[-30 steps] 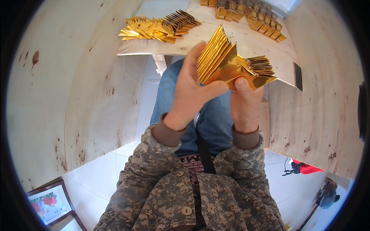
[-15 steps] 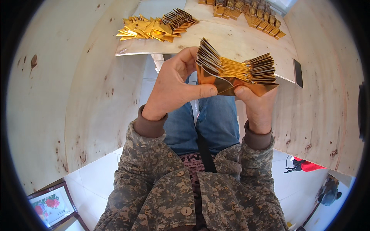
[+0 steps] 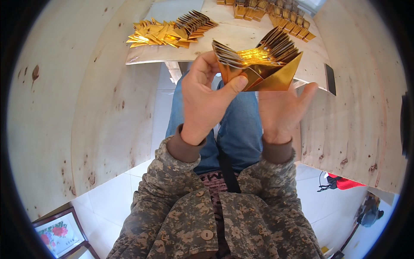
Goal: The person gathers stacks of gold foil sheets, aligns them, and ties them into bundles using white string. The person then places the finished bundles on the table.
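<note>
A fanned stack of folded gold paper pieces (image 3: 263,64) is held up in front of me over my lap. My left hand (image 3: 207,101) pinches its lower left corner, thumb laid across the front fold. Under the stack is my right hand (image 3: 280,110), palm up with spread fingers, supporting the stack's right side from below. On the wooden table (image 3: 241,39) beyond, a loose pile of gold folded pieces (image 3: 166,30) lies at the left. Rows of stacked gold pieces (image 3: 276,13) line the far edge.
Plywood panels (image 3: 86,108) curve up on both sides of my seat. A dark flat object (image 3: 330,79) lies at the table's right edge. A framed flower picture (image 3: 58,233) stands on the white tiled floor at lower left; a red item (image 3: 345,181) lies at right.
The gold stack has been raised and turned, its folded triangular base now facing me. My right hand has opened flat beneath it, while my left hand keeps its pinch.
</note>
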{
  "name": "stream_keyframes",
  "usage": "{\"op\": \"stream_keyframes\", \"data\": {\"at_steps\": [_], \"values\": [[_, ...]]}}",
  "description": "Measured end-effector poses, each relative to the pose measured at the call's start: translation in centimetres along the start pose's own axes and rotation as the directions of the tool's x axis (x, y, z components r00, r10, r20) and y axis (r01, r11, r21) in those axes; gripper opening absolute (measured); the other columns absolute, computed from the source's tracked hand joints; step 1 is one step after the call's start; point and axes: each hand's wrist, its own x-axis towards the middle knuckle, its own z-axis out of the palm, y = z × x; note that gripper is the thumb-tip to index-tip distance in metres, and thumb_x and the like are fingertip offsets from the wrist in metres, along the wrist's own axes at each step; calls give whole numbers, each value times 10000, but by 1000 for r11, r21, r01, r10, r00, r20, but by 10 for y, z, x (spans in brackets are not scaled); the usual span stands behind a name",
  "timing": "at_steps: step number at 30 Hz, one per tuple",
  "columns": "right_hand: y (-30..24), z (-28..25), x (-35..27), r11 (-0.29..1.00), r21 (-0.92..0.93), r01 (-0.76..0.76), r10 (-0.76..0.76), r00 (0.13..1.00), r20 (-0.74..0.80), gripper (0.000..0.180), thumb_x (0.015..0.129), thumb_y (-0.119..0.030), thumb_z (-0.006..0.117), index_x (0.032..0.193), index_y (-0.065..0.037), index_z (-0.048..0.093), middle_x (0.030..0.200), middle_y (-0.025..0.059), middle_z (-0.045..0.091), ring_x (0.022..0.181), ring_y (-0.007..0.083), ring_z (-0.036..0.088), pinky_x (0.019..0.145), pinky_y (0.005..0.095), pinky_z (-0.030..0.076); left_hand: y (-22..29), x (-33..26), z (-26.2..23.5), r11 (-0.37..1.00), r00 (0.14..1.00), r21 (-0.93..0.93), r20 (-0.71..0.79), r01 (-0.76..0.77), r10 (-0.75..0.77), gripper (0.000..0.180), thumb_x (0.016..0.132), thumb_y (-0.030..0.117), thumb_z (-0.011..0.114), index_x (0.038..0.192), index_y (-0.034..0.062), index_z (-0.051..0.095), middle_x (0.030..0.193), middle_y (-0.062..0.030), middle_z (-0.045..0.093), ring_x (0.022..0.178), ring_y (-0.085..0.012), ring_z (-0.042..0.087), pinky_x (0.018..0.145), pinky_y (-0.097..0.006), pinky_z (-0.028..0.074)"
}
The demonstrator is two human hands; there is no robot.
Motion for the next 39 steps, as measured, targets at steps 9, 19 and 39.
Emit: {"op": "stream_keyframes", "data": {"at_steps": [9, 19, 39], "values": [[13, 10, 6, 951, 306, -41, 117, 965, -234, 765, 949, -664, 295, 1315, -12, 455, 1237, 206, 544, 1169, 364, 522, 1033, 534, 396, -21, -22, 17, 884, 953, 380, -19, -273, 302, 434, 656, 46, 800, 1044, 9, 607, 995, -115, 678, 958, -229, 662, 958, -372, 473], [7, -16, 6, 818, 567, -100, 57, 994, 93, 216, 913, -247, 490, 982, -43, 499, 894, 67, 488, 847, 211, 490, 879, 394, 445, -13, -29, 26, 771, 907, 481, 186, -419, 377, 482, 638, 113, 813, 1086, 94, 636, 1058, -54, 665, 1035, -255, 624, 1071, -474, 346], [12, -49, 3, 770, 626, -123, 76, 992, 101, 280, 940, -354, 503, 961, -77, 531, 860, 36, 506, 821, 184, 493, 834, 338, 417, 2, -38, 27, 557, 786, 555, 402, -617, 470, 169, 692, 164, 799, 855, 130, 772, 973, -9, 737, 1000, -162, 665, 1143, -473, 210]]}}
